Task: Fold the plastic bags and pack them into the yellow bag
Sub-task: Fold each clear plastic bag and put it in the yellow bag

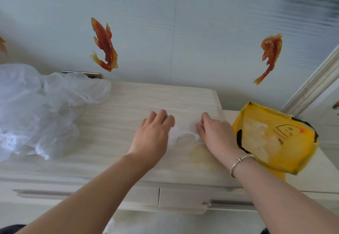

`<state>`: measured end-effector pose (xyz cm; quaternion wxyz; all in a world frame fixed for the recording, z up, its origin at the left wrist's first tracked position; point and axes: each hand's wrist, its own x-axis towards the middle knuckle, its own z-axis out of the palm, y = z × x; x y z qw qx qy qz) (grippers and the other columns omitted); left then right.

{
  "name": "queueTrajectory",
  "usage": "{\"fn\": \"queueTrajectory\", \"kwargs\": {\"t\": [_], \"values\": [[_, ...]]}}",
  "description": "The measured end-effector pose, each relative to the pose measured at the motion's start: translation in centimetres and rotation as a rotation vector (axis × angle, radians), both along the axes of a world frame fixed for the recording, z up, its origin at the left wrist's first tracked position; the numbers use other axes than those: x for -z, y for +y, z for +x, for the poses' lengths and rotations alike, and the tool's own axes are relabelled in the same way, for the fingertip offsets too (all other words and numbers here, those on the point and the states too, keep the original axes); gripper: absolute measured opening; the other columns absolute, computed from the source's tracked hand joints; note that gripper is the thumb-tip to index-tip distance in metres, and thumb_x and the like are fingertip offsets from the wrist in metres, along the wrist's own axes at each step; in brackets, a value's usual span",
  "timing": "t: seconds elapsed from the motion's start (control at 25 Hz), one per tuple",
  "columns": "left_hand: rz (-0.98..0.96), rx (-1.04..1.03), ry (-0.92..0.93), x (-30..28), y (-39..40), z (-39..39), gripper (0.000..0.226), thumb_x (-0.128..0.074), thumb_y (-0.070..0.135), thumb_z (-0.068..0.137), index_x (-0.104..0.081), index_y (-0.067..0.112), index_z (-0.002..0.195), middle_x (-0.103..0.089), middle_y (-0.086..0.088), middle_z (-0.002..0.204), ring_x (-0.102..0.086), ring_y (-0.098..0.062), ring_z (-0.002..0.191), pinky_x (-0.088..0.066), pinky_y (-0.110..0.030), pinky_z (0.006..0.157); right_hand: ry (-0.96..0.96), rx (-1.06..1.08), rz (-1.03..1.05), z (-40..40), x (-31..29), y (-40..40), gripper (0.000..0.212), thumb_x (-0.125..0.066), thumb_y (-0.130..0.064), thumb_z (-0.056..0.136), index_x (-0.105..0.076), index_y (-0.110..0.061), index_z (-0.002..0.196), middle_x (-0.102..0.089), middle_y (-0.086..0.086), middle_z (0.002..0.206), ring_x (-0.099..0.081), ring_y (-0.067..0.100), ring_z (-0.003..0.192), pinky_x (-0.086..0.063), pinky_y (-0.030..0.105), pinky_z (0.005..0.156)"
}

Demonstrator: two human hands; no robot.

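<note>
Two flat hands, left hand (pixel 153 132) and right hand (pixel 213 132), press a white plastic bag (pixel 183 129) on the dresser top (pixel 110 142), fingers straight, grasping nothing.

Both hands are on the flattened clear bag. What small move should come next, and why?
Probably fold it over once more: the clear bag lies spread flat under the left hand and right hand, wider than suits the yellow bag beside it.

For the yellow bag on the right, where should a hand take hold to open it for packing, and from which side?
Probably the upper rim of the yellow bag, at its open mouth facing the far wall. Come from above and behind with the right hand, nearest to it. The rim stands raised off the cabinet top, so fingers can pinch it.
</note>
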<state>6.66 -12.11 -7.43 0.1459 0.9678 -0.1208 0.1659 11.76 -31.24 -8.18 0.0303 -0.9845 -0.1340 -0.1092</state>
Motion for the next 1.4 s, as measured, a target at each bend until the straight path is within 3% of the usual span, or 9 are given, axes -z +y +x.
{"fn": "queueTrajectory", "kwargs": {"t": [0.2,0.32,0.48,0.6,0.8,0.96,1.12,1.2,1.4], "values": [[0.023,0.037,0.212,0.2,0.5,0.0,0.032,-0.04,0.028,0.099,-0.052,0.028,0.129,-0.049,0.004,0.112,-0.049,-0.019,0.108,-0.039,-0.031,0.093,-0.213,-0.08,0.136,-0.5,-0.9,1.1,0.011,-0.058,-0.009,0.086,-0.052,-0.011,0.095,-0.057,0.006,0.089,-0.053,0.03,0.084,-0.041,0.038,0.065],[0.032,0.002,0.254,0.2,0.6,-0.1,0.035,-0.041,0.034,0.099,-0.049,0.028,0.133,-0.049,0.002,0.112,-0.049,-0.021,0.108,-0.039,-0.033,0.093,-0.123,-0.214,0.391,-1.8,-1.6,2.9,0.022,-0.052,-0.002,0.09,-0.059,-0.008,0.109,-0.059,0.007,0.11,-0.054,0.026,0.105,-0.044,0.035,0.086],[-0.012,-0.015,0.321,-0.1,0.4,-0.6,0.04,-0.044,0.036,0.097,-0.044,0.029,0.136,-0.048,0.001,0.116,-0.048,-0.022,0.11,-0.04,-0.035,0.094,0.286,-0.183,0.195,-2.5,-0.3,3.3,0.054,-0.03,-0.036,0.104,-0.02,-0.013,0.152,-0.015,0.005,0.161,-0.008,0.018,0.148,-0.009,0.029,0.118],[-0.075,-0.067,0.405,-0.4,0.6,-0.4,0.048,-0.049,0.039,0.094,-0.04,0.028,0.14,-0.049,-0.001,0.12,-0.048,-0.024,0.114,-0.039,-0.036,0.098,0.363,-0.139,0.072,-1.7,0.8,2.6,0.064,-0.022,-0.053,0.1,-0.002,-0.025,0.154,0.007,0.0,0.162,0.01,0.016,0.148,0.001,0.034,0.119],[-0.213,-0.197,0.568,-1.1,1.4,0.4,0.062,-0.065,0.033,0.084,-0.04,0.024,0.139,-0.045,-0.006,0.124,-0.045,-0.029,0.117,-0.04,-0.035,0.097,0.421,-0.11,0.02,-1.2,1.0,2.6,0.065,-0.017,-0.06,0.096,0.006,-0.036,0.152,0.017,-0.007,0.16,0.019,0.014,0.146,0.008,0.04,0.118],[-0.383,-0.361,0.563,-1.1,1.6,0.9,0.056,-0.068,0.03,0.081,-0.045,0.012,0.129,-0.041,-0.008,0.125,-0.047,-0.031,0.114,-0.041,-0.033,0.094,0.294,-0.128,0.086,-1.8,0.0,2.4,0.064,-0.023,-0.053,0.099,-0.003,-0.028,0.154,0.007,-0.002,0.162,0.013,0.014,0.148,0.006,0.039,0.12],[-0.354,-0.452,0.61,-0.9,1.0,0.8,0.041,-0.061,0.036,0.085,-0.059,0.006,0.113,-0.046,-0.011,0.12,-0.047,-0.033,0.115,-0.038,-0.033,0.093,0.049,-0.19,0.126,-3.7,-2.7,1.9,0.044,-0.049,-0.025,0.092,-0.043,-0.02,0.136,-0.041,0.0,0.142,-0.031,0.021,0.134,-0.025,0.032,0.111],[-0.326,-0.444,0.673,-0.9,0.3,0.6,0.037,-0.06,0.035,0.082,-0.065,0.007,0.106,-0.055,-0.011,0.114,-0.047,-0.031,0.115,-0.036,-0.032,0.085,0.088,-0.229,0.065,-5.4,-3.1,1.6,0.047,-0.052,-0.023,0.087,-0.044,-0.022,0.134,-0.043,-0.003,0.134,-0.037,0.02,0.124,-0.031,0.031,0.104],[-0.871,-0.415,0.866,-3.8,-2.0,-1.2,0.014,-0.059,0.018,0.086,-0.061,0.01,0.074,-0.062,-0.002,0.069,-0.049,-0.014,0.056,-0.033,-0.018,0.044,0.192,-0.302,0.076,-7.8,-2.2,1.4,0.052,-0.053,-0.027,0.087,-0.042,-0.02,0.137,-0.044,-0.005,0.137,-0.043,0.018,0.124,-0.034,0.028,0.104]]}}
